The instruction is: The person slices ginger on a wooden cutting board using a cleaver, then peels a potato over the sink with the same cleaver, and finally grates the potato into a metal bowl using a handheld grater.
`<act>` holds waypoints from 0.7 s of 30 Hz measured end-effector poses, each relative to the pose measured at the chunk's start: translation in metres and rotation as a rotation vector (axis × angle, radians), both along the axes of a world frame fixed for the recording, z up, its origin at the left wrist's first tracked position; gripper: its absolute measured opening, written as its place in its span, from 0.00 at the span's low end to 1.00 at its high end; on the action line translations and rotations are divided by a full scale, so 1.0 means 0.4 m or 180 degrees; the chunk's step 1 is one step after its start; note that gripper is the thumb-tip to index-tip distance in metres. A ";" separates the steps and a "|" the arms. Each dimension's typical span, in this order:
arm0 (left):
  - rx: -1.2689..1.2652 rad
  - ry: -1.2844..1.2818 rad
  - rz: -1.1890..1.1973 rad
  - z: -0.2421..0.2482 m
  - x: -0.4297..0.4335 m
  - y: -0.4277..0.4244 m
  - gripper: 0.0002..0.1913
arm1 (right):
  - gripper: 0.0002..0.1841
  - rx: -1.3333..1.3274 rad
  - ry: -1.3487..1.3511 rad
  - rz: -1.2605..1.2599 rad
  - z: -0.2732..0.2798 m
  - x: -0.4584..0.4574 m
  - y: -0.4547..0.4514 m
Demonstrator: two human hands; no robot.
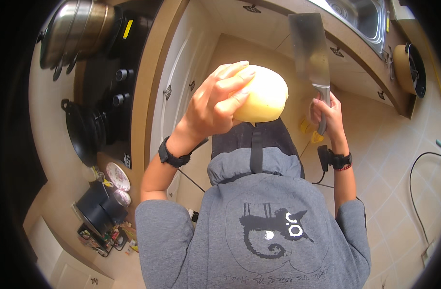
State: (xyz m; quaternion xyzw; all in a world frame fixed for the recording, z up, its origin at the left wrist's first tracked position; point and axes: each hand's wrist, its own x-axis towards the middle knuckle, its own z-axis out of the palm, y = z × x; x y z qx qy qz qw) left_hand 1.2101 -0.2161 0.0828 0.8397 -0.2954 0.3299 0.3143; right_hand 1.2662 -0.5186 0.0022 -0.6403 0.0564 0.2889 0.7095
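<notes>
My left hand (220,97) holds up a large, pale yellow, smooth-surfaced fruit or vegetable (265,94), its fingers spread over the left side; the exact kind cannot be told. My right hand (328,113) is closed around the grey handle of a cleaver (310,50). The broad metal blade points away from me, to the right of the yellow piece and apart from it. Both hands are in the air in front of my body. Yellow pieces (312,130) lie on the floor beyond my right hand, partly hidden by it.
To the left, a black cooktop (124,104) carries a steel steamer pot (77,30) and a black wok (83,132). Plates (118,176) and a dark knife block or container (101,207) stand nearer. A steel sink (365,21) and a pot (410,70) are at upper right. A cable hangs at right.
</notes>
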 end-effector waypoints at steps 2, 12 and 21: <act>-0.0139 0.0115 0.0000 -0.009 -0.076 0.024 0.31 | 0.07 0.0128 -0.0018 -0.0097 -0.038 -0.066 0.043; -0.1066 0.0138 -0.0232 -0.058 -0.534 0.122 0.32 | 0.07 0.0191 -0.0207 -0.0524 -0.092 -0.526 0.184; -0.0250 -0.0055 0.0316 -0.110 -0.929 0.233 0.31 | 0.07 -0.0178 -0.0007 -0.0796 -0.072 -1.033 0.254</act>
